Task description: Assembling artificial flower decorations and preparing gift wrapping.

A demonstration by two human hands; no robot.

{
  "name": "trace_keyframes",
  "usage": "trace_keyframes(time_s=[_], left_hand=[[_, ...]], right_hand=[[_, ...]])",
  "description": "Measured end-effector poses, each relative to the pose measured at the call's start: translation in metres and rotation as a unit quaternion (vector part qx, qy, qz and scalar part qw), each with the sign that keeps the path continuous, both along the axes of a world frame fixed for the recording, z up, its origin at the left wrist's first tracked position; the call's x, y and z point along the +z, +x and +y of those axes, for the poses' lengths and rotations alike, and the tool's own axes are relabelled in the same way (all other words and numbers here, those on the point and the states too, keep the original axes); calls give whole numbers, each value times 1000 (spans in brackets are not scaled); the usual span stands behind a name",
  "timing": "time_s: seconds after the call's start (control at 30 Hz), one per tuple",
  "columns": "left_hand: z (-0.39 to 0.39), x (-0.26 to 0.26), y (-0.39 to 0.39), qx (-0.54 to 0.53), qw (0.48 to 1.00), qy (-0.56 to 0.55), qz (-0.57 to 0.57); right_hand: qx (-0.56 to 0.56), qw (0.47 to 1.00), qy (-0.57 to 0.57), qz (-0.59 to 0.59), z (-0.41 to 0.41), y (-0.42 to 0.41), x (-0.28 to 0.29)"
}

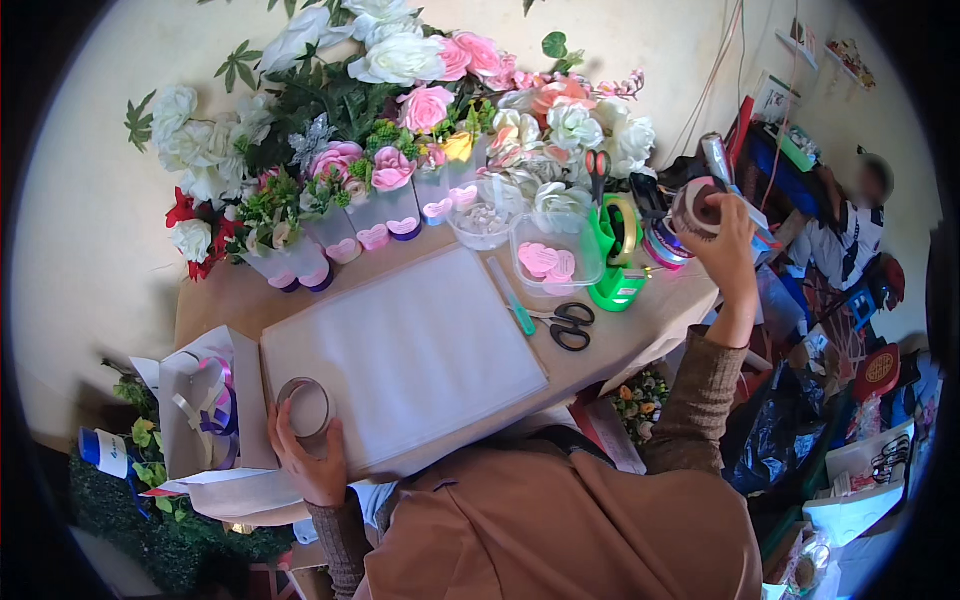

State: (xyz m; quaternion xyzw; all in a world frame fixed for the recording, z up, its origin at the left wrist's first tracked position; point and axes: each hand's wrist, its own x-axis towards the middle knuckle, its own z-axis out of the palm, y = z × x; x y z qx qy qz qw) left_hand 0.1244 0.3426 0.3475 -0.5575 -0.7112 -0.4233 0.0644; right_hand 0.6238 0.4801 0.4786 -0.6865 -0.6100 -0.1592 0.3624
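Observation:
My left hand (311, 457) grips the lower edge of a thin roll of ribbon or tape (306, 407) at the near left corner of a stack of translucent sheets (409, 352). Raised over the table's right end, my right hand (721, 232) has its fingers around a brown roll (696, 208), above some stacked ribbon rolls (667, 244). Black-handled scissors (572, 328) and a green-and-clear cutter knife (512, 298) lie right of the sheets. A green tape dispenser (616, 281) with a roll of tape stands behind them, next to orange-and-black scissors (598, 169).
Artificial flowers (405, 60) in frosted pots line the table's back. A clear tub (555, 281) holds pink heart-shaped tags, beside another tub (480, 238) of small pieces. An open box (251, 427) with ribbons is at left. Another person (847, 232) sits at far right.

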Motion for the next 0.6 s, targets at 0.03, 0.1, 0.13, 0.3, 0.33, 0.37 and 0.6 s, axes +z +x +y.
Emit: trace_keyframes(time_s=[0.03, 0.1, 0.13, 0.3, 0.33, 0.37, 0.6], left_hand=[[0, -1, 0, -2, 1000, 0, 2], [0, -1, -1, -2, 1000, 1, 8], [0, -2, -1, -5, 1000, 1, 11], [-1, -2, -2, -4, 1000, -2, 5], [-1, -1, -1, -5, 1000, -4, 8], [0, 0, 1, -6, 1000, -7, 3], [0, 6, -2, -29, 999, -19, 2]], right_hand=[[-14, 998, -45, -31, -4, 2, -5], [-13, 998, -50, -34, -13, -5, -17], [7, 997, -65, -44, -17, -8, -22], [61, 987, -146, -17, -35, -24, -39], [45, 983, -177, -16, -37, -29, -39], [45, 983, -179, -14, -34, -24, -48], [93, 962, -249, 54, -43, -6, -57]])
